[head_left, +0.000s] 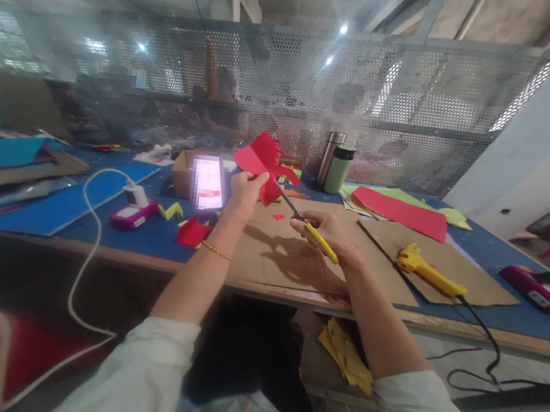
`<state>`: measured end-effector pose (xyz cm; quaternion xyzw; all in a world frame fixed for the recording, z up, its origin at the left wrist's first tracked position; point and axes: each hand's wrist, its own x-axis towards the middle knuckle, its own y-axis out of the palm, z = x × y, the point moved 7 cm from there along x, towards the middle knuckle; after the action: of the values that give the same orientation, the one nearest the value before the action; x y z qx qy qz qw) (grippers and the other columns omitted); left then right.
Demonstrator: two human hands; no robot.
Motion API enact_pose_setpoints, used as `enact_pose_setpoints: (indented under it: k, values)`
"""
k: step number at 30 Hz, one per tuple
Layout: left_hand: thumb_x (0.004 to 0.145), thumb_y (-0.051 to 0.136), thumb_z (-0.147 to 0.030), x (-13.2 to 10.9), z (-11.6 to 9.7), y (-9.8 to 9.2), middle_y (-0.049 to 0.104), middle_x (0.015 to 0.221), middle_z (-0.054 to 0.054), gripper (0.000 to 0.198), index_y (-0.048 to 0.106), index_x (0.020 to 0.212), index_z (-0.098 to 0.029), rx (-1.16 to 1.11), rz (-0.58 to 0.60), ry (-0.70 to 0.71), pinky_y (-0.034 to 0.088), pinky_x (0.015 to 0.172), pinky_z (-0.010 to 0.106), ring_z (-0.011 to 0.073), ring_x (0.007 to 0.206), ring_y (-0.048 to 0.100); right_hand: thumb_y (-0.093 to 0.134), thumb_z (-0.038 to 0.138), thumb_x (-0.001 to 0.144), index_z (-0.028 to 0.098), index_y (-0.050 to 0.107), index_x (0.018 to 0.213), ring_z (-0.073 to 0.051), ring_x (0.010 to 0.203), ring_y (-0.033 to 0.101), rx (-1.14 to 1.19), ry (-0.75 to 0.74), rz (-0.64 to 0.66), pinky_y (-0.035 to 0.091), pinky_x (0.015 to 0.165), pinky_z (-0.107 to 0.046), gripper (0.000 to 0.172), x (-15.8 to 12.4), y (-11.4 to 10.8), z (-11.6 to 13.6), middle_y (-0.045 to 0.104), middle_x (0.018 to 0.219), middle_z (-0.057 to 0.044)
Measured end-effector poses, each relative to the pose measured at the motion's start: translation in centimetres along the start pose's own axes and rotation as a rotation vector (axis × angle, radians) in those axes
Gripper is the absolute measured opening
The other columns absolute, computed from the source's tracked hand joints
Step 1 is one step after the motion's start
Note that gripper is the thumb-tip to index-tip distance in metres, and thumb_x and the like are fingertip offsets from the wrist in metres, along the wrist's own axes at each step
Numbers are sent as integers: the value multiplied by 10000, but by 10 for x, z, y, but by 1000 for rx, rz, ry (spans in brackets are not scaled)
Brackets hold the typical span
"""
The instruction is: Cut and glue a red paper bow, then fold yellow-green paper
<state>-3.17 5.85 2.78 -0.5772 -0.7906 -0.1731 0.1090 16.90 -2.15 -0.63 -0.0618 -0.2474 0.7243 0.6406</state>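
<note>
Fingers [257,179] of our left hand [244,191] are pinching together on the lower edge of a red cut-paper shape [264,159] with a fringed rim, holding it in the air above the table. Our right hand [327,232] is wrapping its fingers [313,223] tight around the yellow handles of a pair of steel-bladed scissors [308,226]. The blades are pointing up and left and meeting the underside of the red shape, though we cannot tell whether they are parted.

Both hands are hovering over a flat brown cardboard sheet [289,260], which is lying on the blue-topped work table [83,202]. A tiny red paper offcut [278,217] is resting on that sheet, just below the blades.

Left of our left hand, a phone with a lit screen [208,182] is leaning against a small brown cardboard box [183,169]. Near it are lying a folded red paper scrap [192,231], a folded yellow paper scrap [171,210] and a magenta device [132,214] with a white cable plugged in.

To our right, a yellow glue gun with a black cord [428,269] is lying on a second cardboard sheet. Behind the hands, a steel flask [330,154] and a green flask [338,170] are standing side by side, with a large red paper sheet [404,213] beside them. Yellow paper offcuts [345,357] are piling up below the table edge.
</note>
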Motion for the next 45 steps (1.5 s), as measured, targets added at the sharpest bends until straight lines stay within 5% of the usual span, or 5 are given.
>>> enact_pose_setpoints:
  k: [45]
  values:
    - [703,807,-232,9,13,0,560,550,-16,234,638,560,-156,11,-30,-6,396,582,248,116,595,486,699,813,650,152,800,852,-125,559,450,-62,-46,-20,321,525,-257,699,4,-1,-4,494,574,17]
